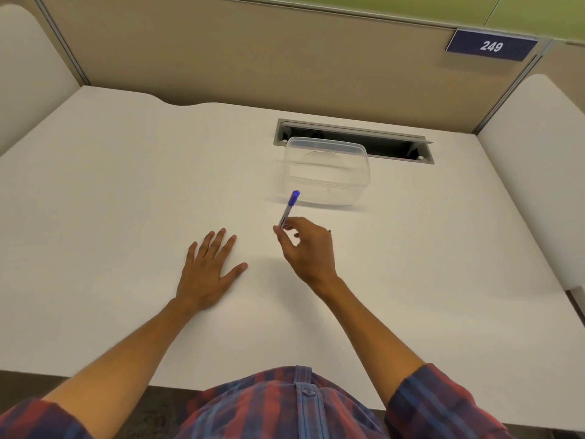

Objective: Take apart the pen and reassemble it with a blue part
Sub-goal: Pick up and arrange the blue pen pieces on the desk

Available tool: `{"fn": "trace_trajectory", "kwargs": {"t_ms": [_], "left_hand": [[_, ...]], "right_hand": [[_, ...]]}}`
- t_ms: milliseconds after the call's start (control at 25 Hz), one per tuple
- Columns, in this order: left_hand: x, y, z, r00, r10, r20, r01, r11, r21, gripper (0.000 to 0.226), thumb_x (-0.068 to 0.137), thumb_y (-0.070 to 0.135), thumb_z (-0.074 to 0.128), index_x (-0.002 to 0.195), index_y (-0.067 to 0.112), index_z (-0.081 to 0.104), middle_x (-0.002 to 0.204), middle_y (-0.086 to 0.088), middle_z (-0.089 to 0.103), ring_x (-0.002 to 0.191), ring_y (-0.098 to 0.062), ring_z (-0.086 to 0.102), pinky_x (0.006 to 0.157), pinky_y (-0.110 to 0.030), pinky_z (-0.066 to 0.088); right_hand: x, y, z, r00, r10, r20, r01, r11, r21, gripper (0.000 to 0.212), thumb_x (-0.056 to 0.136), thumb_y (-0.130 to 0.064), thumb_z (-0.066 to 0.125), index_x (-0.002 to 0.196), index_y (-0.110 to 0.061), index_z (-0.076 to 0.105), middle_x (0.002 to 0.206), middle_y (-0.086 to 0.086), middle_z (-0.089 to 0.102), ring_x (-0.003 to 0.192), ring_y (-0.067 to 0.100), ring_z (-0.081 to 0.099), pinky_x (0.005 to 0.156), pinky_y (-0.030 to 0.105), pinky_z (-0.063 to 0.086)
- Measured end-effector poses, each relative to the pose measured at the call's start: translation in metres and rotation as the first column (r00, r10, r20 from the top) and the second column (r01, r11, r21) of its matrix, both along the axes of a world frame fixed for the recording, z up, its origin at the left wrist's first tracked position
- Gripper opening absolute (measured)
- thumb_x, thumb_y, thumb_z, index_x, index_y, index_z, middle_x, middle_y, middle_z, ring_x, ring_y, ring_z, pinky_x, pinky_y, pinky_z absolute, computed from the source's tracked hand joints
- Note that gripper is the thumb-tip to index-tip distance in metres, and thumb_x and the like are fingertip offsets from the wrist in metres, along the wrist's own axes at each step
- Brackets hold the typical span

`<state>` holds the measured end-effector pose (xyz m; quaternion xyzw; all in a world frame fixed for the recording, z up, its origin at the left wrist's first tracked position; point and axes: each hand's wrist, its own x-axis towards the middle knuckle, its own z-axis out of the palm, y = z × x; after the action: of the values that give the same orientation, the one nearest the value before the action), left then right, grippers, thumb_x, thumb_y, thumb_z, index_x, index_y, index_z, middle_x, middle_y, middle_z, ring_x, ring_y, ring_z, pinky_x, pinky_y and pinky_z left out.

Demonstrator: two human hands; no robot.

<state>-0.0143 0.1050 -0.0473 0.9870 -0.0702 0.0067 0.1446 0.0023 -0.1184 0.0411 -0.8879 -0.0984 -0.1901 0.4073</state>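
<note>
A dark blue plate (491,45) on the partition at the back right reads "249" in white figures; that is the only writing I can make out, as the pen carries print too small to read.

The right hand (308,248) is raised over the counter (110,185), its grip closed on the pen (288,209): thumb and fingertips pinch the lower end of the barrel, the remaining fingers curled loosely behind. The pen stands tilted, its blue cap pointing up and away toward the box, the barrel pale or clear beneath the cap. It is held in the air, touching nothing but the fingers.

The left hand (209,267) lies flat, palm down, on the counter, fingers spread and straight, its grip open and holding nothing. It sits just to the left of the right hand, the two apart.

Behind the pen rests a clear plastic box (327,172), rounded at the corners, with a lid on top; its walls are see-through and smooth. Directly behind the box, a long grey-framed cable slot (395,144) is cut into the counter, dark inside.

The counter is matte, off-white and smooth. The partitions are beige fabric with metal trim. The sleeves (443,403) are red-and-blue plaid.
</note>
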Motion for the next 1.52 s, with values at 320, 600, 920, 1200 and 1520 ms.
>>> {"fn": "trace_trajectory", "kwargs": {"t_ms": [320, 600, 920, 1200, 1520], "left_hand": [[0.000, 0.000, 0.000, 1.000, 0.014, 0.000, -0.014, 1.000, 0.006, 0.074, 0.088, 0.072, 0.020, 0.151, 0.035, 0.015, 0.162, 0.008, 0.009, 0.148, -0.012, 0.002, 0.120, -0.043, 0.003], [0.000, -0.001, 0.000, 1.000, 0.014, 0.002, -0.014, 1.000, -0.005, 0.074, 0.087, 0.072, 0.019, 0.152, 0.035, 0.015, 0.162, 0.008, 0.009, 0.148, -0.012, 0.001, 0.120, -0.042, 0.002], [0.000, -0.001, -0.001, 1.000, 0.021, 0.003, -0.021, 1.000, -0.009, 0.073, 0.088, 0.072, 0.022, 0.151, 0.035, 0.017, 0.161, 0.007, 0.011, 0.148, -0.013, 0.002, 0.120, -0.044, 0.003], [-0.001, -0.002, 0.000, 1.000, 0.028, 0.011, -0.028, 0.999, -0.030, 0.074, 0.087, 0.072, 0.022, 0.151, 0.035, 0.018, 0.161, 0.009, 0.010, 0.148, -0.011, 0.002, 0.120, -0.041, 0.002], [-0.001, -0.001, 0.000, 0.999, 0.028, 0.014, -0.028, 0.999, -0.032, 0.075, 0.087, 0.073, 0.019, 0.151, 0.035, 0.018, 0.161, 0.009, 0.011, 0.148, -0.011, 0.003, 0.120, -0.042, 0.002]], "right_hand": [[-0.008, 0.004, -0.052, 0.940, 0.018, -0.341, -0.055, 0.994, -0.098, 0.021, 0.090, -0.027, 0.065, 0.089, -0.006, 0.071, 0.082, 0.008, 0.076, 0.073, 0.028, 0.070, 0.075, 0.042, 0.057], [-0.004, 0.002, -0.038, 0.958, 0.036, -0.283, -0.065, 0.993, -0.095, 0.022, 0.090, -0.030, 0.065, 0.095, -0.010, 0.072, 0.090, 0.002, 0.077, 0.081, 0.020, 0.071, 0.080, 0.042, 0.057], [0.000, 0.008, -0.008, 0.992, -0.022, 0.124, 0.024, 1.000, -0.014, 0.014, 0.088, -0.023, 0.069, 0.091, -0.010, 0.073, 0.089, 0.002, 0.077, 0.069, 0.019, 0.071, 0.063, 0.028, 0.055], [-0.007, 0.002, -0.053, 0.952, 0.024, -0.305, -0.077, 0.983, -0.164, 0.023, 0.093, -0.026, 0.061, 0.085, -0.006, 0.070, 0.079, 0.009, 0.073, 0.069, 0.029, 0.066, 0.069, 0.041, 0.054], [-0.004, 0.001, -0.045, 0.966, 0.039, -0.257, -0.085, 0.982, -0.171, 0.022, 0.092, -0.029, 0.061, 0.097, -0.010, 0.072, 0.092, 0.003, 0.076, 0.081, 0.022, 0.070, 0.077, 0.040, 0.056]]}}
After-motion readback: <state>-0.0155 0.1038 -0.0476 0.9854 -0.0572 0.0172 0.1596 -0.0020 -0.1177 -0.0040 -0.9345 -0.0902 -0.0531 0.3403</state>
